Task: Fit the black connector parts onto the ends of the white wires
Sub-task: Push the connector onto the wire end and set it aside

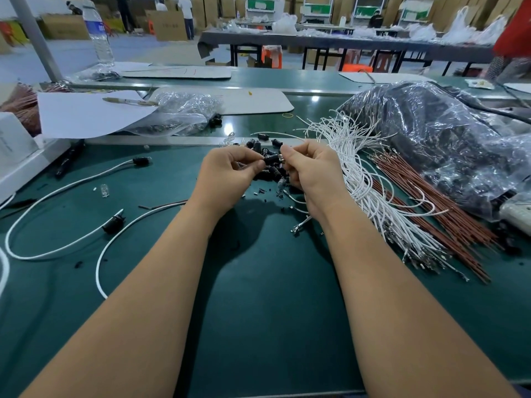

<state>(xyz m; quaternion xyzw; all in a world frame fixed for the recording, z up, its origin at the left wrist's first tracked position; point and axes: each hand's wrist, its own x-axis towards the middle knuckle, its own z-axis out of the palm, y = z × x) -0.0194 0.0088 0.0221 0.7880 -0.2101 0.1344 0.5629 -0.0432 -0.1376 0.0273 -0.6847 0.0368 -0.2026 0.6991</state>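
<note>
My left hand (230, 173) pinches a black connector part (271, 160) between thumb and fingers over the green table (273, 282). My right hand (311, 173) meets it from the right, fingers curled and pinching the end of a white wire (298, 210) that trails out below its palm. A small heap of loose black connectors (265, 175) lies under and behind both hands. A big bundle of white wires (370, 179) with metal terminals fans out to the right. Two finished white wires with black connectors (113, 224) lie at the left.
Brown wires (431, 208) lie beside the white bundle, with a large plastic bag (448, 139) behind them. A clear bag of parts (181, 113) and white paper (86, 113) sit at the back left, next to a white box (17, 150). A water bottle (99, 33) stands farther back.
</note>
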